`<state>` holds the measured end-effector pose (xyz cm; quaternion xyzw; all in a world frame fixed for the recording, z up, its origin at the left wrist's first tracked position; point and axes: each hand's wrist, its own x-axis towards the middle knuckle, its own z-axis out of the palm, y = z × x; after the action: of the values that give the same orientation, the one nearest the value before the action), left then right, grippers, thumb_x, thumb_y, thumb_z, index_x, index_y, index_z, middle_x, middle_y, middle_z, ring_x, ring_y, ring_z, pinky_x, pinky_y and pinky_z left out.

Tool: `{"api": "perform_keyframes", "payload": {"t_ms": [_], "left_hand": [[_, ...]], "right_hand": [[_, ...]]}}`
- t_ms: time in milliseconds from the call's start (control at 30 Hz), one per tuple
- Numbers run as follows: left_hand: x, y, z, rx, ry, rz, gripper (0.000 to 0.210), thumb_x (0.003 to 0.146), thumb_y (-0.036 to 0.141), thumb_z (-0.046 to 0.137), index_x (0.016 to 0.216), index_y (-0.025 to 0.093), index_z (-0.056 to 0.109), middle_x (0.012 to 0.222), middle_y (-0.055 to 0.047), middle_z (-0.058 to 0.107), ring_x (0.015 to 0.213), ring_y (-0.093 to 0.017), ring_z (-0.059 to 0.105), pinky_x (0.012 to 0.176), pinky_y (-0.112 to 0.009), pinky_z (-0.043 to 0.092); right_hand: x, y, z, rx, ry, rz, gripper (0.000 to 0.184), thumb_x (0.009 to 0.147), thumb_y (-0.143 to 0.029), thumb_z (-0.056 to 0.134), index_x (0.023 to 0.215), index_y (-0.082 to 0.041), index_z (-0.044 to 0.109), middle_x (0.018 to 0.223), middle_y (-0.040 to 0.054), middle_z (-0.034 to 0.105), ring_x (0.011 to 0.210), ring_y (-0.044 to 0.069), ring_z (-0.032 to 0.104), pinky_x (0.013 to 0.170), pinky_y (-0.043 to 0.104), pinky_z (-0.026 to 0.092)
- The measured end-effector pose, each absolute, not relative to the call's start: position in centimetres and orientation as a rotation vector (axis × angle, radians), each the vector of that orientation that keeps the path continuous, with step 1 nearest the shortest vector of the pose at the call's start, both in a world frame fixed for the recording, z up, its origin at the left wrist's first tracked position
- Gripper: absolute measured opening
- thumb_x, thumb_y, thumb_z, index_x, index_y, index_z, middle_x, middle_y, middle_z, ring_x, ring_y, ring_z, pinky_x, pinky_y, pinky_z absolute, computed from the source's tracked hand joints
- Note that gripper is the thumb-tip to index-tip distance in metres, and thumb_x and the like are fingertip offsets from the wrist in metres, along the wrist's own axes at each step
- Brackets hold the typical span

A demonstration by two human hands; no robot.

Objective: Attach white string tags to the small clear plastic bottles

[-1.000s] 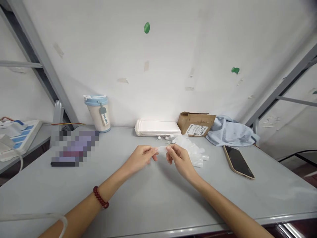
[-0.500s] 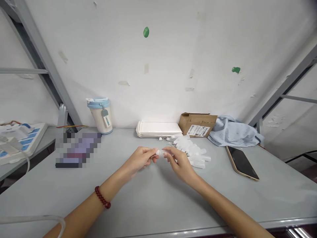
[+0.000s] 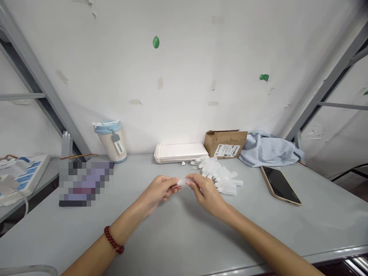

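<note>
My left hand (image 3: 163, 190) pinches one end of a small whitish translucent plastic piece (image 3: 183, 182) between thumb and fingers. From the other side, the fingertips of my right hand (image 3: 204, 190) are closed on the same piece, so the two hands nearly meet above the table. Fingers cover much of it, and its exact kind does not show. Just behind my right hand lies a loose pile of similar translucent plastic tubes (image 3: 220, 172) with white ends and thin dark parts. A small white piece with a thin wire (image 3: 183, 164) sits left of that pile.
Along the wall stand a lidded cup (image 3: 113, 143), a stack of white flat pieces (image 3: 181, 150), an opened cardboard box (image 3: 211, 147) and a bluish cloth (image 3: 267, 151). A phone (image 3: 280, 185) lies right on the grey table (image 3: 172, 245). At left is a power strip (image 3: 34, 176).
My right thumb and fingers have closed in on the plastic piece, where they were looser before. The whole view has shifted slightly as the head moved.
</note>
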<state>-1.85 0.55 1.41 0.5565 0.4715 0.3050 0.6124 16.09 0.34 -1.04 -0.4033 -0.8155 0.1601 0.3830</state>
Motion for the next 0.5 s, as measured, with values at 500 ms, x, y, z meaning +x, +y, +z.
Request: {"api": "perform_keyframes", "payload": {"t_ms": [500], "left_hand": [[-1.65, -0.2, 1.26, 1.669, 1.141, 0.816, 0.029, 0.076, 0.042, 0.054, 0.074, 0.014, 0.064, 0.058, 0.003, 0.044, 0.054, -0.01, 0.034, 0.051, -0.022, 0.026]], "right_hand": [[16.24, 0.46, -0.61, -1.17, -1.889, 0.977, 0.034, 0.088, -0.041, 0.036, 0.069, -0.018, 0.051, 0.055, -0.0042, 0.035, 0.048, 0.01, 0.035, 0.047, 0.023, 0.03]]}}
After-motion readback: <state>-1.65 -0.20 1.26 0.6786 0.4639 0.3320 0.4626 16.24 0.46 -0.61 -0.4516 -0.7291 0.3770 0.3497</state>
